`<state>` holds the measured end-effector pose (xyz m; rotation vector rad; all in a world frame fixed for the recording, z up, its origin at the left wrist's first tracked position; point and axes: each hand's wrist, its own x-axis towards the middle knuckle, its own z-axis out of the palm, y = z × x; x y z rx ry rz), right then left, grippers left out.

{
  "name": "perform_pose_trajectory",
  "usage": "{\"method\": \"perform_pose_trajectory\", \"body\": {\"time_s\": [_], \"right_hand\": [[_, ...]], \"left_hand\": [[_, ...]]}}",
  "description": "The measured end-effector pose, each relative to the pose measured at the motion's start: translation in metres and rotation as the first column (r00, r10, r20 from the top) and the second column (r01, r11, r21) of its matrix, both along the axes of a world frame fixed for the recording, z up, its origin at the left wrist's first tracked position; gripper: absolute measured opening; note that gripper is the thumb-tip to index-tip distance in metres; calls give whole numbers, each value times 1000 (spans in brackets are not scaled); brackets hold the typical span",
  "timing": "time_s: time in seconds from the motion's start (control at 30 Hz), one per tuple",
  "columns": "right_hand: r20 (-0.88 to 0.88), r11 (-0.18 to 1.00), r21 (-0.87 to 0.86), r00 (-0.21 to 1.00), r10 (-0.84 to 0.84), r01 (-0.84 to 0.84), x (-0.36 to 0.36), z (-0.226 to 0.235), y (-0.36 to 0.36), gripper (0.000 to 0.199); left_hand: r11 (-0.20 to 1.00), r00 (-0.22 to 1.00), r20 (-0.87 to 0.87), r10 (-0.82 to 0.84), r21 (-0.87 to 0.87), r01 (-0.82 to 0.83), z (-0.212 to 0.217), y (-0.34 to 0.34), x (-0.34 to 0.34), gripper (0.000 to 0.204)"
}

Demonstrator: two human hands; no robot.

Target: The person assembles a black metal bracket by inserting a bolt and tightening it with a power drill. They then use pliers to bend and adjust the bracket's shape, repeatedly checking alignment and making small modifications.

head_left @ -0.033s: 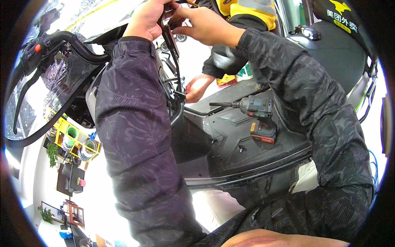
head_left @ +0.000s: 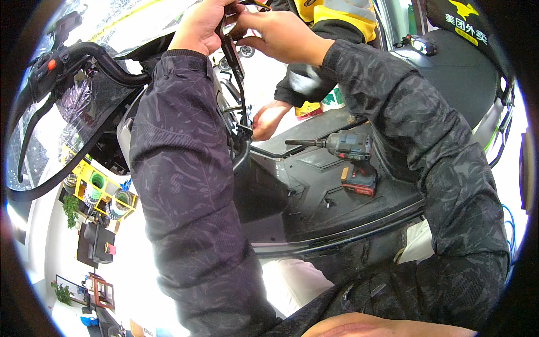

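Head view: black strip (head_left: 233,59), upper end between my hands.
My right hand (head_left: 281,36): fingertips at it, pinch unclear.
My left hand (head_left: 203,28): cannot tell.
Nearby: co-worker's hand (head_left: 268,120), by its lower end.
Footboard (head_left: 309,194): power driver (head_left: 349,145).

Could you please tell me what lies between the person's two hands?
In the head view, a narrow black strip lies between the left hand and the right hand.

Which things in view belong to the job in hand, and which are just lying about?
In the job:
- scooter
- black strip, with left hand and right hand at its top
- probably the power driver, lying on the scooter

Likely just about:
- yellow rack
- plants
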<state>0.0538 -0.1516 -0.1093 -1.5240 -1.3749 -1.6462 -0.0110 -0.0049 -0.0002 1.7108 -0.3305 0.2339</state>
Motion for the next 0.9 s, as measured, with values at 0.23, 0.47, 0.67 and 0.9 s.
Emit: {"method": "perform_pose_trajectory", "body": {"time_s": [0.23, 0.47, 0.67, 0.9], "right_hand": [[26, 994, 110, 1000, 8, -10, 4, -12, 9, 24], [-656, 946, 137, 688, 309, -294, -4, -6, 2, 50], [-616, 961, 23, 754, 230, -275, -1, 0, 8, 35], [-51, 988, 95, 991, -121, 125, 12, -20, -5, 25]], "left_hand": [[1000, 997, 77, 0, -26, 1, -1, -5, -1, 21], [999, 996, 90, -19, -25, 21, -1, -1, 1, 24], [999, 997, 72, 10, -47, -7, 0, -1, 3, 24], [998, 992, 115, -45, -38, 49, 1, 2, 10, 20]]}}
